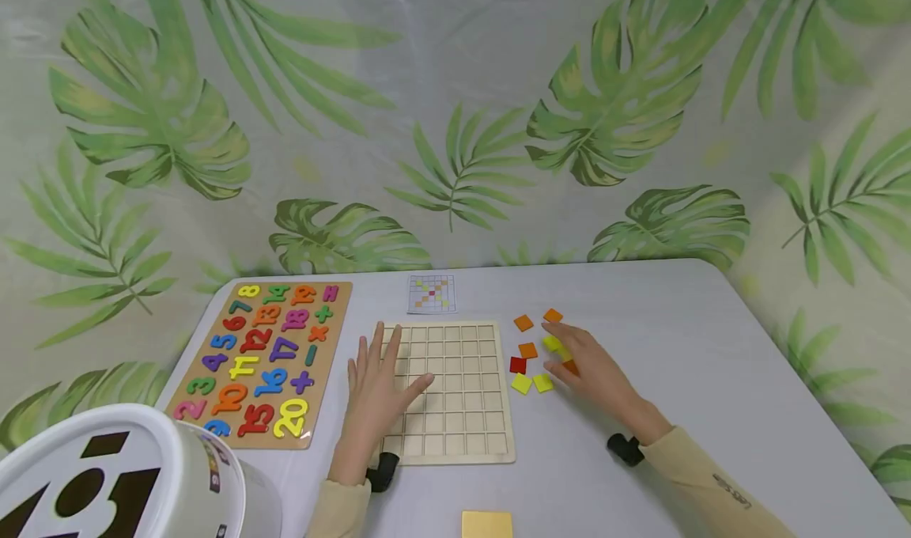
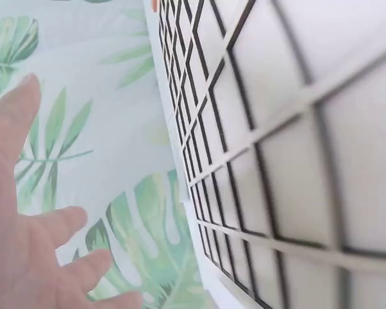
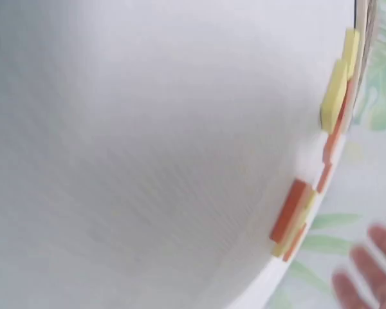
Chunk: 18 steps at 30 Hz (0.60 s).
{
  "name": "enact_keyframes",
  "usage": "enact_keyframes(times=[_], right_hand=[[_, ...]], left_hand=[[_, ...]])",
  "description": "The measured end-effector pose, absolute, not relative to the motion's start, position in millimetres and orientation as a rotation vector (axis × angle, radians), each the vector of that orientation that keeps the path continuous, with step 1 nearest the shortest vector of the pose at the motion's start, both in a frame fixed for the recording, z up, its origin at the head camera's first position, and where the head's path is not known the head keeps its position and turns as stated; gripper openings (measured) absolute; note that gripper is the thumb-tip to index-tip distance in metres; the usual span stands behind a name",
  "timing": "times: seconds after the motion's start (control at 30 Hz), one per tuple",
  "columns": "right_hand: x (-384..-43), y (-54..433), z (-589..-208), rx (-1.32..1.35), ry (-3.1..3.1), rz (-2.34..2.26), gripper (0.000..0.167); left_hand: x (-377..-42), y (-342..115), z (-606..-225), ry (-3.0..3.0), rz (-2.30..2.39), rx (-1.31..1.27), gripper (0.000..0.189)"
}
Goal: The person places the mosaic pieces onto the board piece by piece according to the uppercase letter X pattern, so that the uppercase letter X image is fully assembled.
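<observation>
Right hand [image 1: 598, 372] spread, could scatter tiles [image 1: 527, 350] if it drags; left hand [image 1: 379, 395] spread too, could bump grid board [image 1: 455, 403] askew.

The left hand [image 1: 379, 399] has its fingers [image 1: 391, 352] spread wide. The right hand [image 1: 596, 373] points left, its thumb [image 1: 562, 375] apart from its fingers

A pale grey covering [image 1: 470, 87] printed with green split leaves [image 1: 615, 87], feathery fronds [image 1: 463, 170] and faint yellow blotches [image 1: 717, 153] fills the background. In front of it stands 1 white table [image 1: 683, 324], its far right corner rounded. Soft light leaves a faint sheen up high.
</observation>
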State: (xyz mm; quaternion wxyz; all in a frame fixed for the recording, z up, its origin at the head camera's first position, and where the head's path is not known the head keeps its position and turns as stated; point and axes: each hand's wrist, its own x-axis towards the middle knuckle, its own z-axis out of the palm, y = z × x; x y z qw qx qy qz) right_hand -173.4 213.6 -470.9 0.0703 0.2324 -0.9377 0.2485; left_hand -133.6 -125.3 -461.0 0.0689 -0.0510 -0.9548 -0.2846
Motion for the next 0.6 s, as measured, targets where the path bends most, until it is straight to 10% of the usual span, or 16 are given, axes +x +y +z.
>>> enact_keyframes(times=[0.6], right_hand=[[-169, 207, -479, 0.891, -2.954, 0.872, 0.029]], left_hand=[[-80, -156, -486, -3.040, -1.121, -0.131, 0.121]])
